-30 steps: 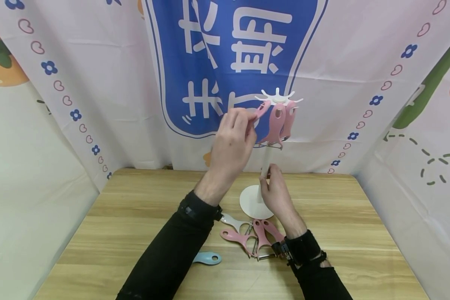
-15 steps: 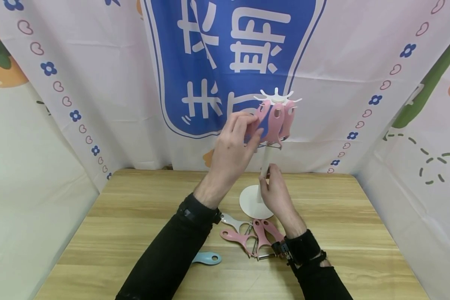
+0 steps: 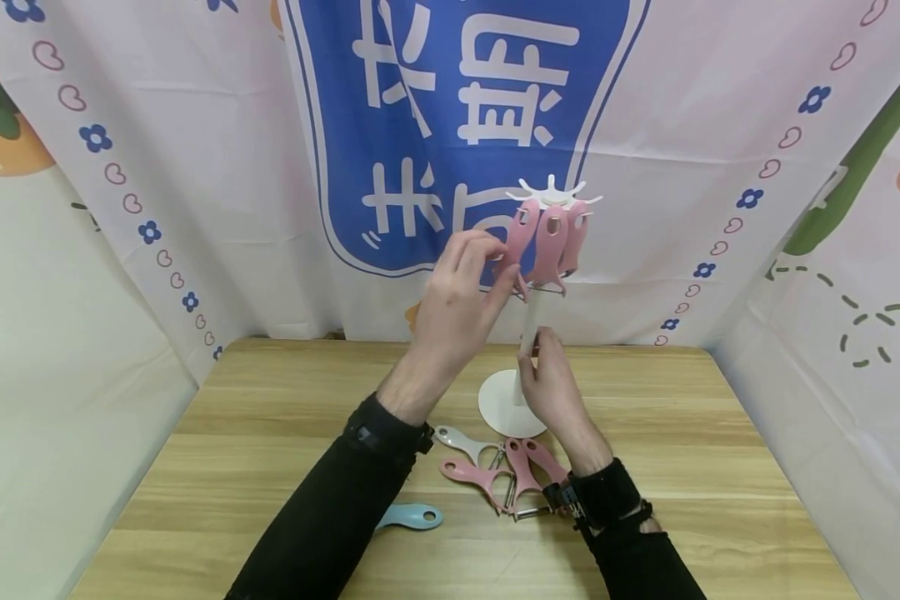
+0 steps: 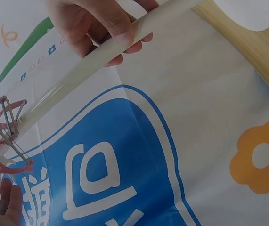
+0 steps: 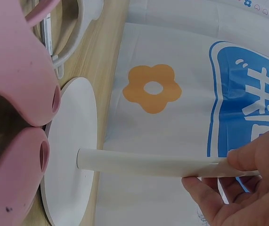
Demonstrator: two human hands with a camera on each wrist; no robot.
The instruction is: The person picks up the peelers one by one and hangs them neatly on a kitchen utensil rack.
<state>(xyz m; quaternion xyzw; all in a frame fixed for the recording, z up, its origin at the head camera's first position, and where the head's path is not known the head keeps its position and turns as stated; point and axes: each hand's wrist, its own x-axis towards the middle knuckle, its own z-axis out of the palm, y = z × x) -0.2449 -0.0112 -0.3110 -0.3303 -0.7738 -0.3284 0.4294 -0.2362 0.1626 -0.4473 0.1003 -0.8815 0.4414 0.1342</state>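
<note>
My right hand [image 3: 551, 379] grips the white pole [image 5: 139, 162] of a stand, thumb on one side and fingers on the other. The stand's round base [image 3: 504, 400] is on the table; white hooks [image 3: 553, 193] spread out at its top. Several pink Y-shaped peelers hang from these hooks by the holes in their handles. At the leftmost hanging peeler [image 3: 522, 233], my left hand [image 3: 457, 292] has its fingers and thumb beside the lower part, loosely bent. In the left wrist view its fingers [image 4: 4, 193] are apart, next to the pink peeler heads [image 4: 4, 129].
In front of the base lie a white peeler [image 3: 465, 442], a pink peeler [image 3: 472, 475] and two more pink ones, close together. A light blue peeler [image 3: 416, 517] lies nearer, partly behind my left sleeve [image 3: 322, 517]. A printed cloth [image 3: 232, 208] hangs behind the wooden table [image 3: 645, 467].
The left hand has gone from pinching the handle of the leftmost peeler at the hook to beside its lower part. That peeler now hangs down straighter. The right hand stays on the pole.
</note>
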